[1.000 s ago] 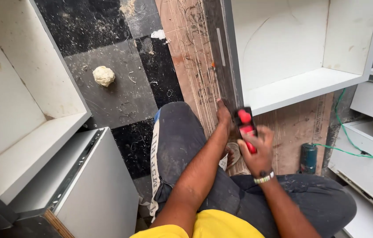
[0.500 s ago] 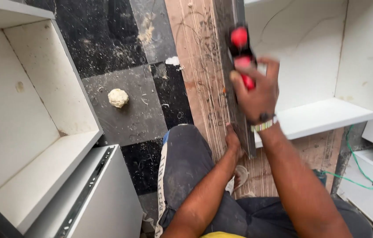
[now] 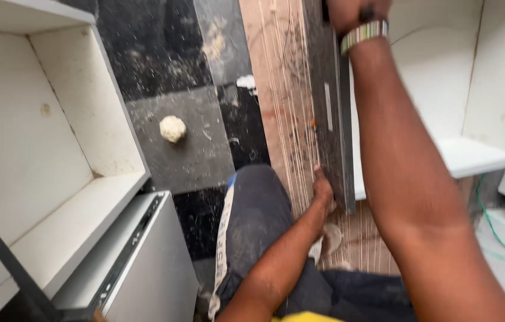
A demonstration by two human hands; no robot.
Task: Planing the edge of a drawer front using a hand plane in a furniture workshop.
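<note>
The dark panel (image 3: 331,113) is steadied at its lower edge by the left hand (image 3: 323,192), fingers pressed against it; this bracing should be kept firm. The right hand (image 3: 357,11), at twelve o'clock, is cropped, so its grip cannot be told.

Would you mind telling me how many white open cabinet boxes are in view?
2: one white cabinet at the left, one white cabinet at the right behind the raised arm. Pale panels at the far right edge may belong to others.

Bare forearms, striped metal watch band (image 3: 364,33) on the right wrist, dusty dark trousers (image 3: 258,220), yellow shirt hem (image 3: 306,316)
</note>
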